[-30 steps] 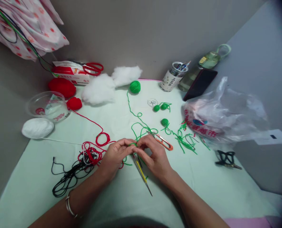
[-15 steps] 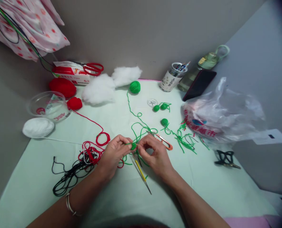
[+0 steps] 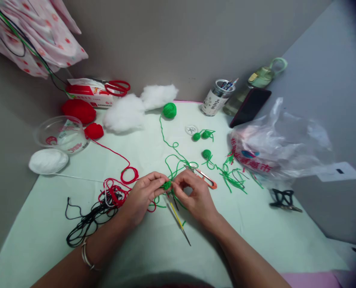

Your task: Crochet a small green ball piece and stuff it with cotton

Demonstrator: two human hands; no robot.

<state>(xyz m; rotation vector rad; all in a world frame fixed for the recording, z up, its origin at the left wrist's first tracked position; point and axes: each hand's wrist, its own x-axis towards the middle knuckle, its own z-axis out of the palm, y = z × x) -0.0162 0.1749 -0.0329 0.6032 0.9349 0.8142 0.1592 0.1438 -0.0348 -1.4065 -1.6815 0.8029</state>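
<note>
My left hand (image 3: pixel 143 196) and my right hand (image 3: pixel 194 196) meet over the pale green table (image 3: pixel 153 244), both pinching a small green crocheted piece (image 3: pixel 166 185). A yellow-handled crochet hook (image 3: pixel 178 218) slants down from under the fingers of my right hand. Green yarn (image 3: pixel 173 160) runs from the piece up to a green yarn ball (image 3: pixel 169 110). Orange thread snips (image 3: pixel 206 179) lie just behind my right hand. Three small green crocheted balls (image 3: pixel 206 154) sit farther back.
Red yarn (image 3: pixel 126 176) and black cord (image 3: pixel 86 224) tangle at the left. White stuffing (image 3: pixel 135 108), red yarn balls (image 3: pixel 78 111), red scissors (image 3: pixel 117 87), a plastic bowl (image 3: pixel 59 134) and a white ball (image 3: pixel 48 161) stand behind. A plastic bag (image 3: pixel 280 144), a phone (image 3: pixel 250 107), a pen can (image 3: pixel 216 98) and black clips (image 3: pixel 284 199) are at the right.
The fingers have shifted slightly on the green piece, which now shows more clearly between the two hands. Everything else stays where it was.
</note>
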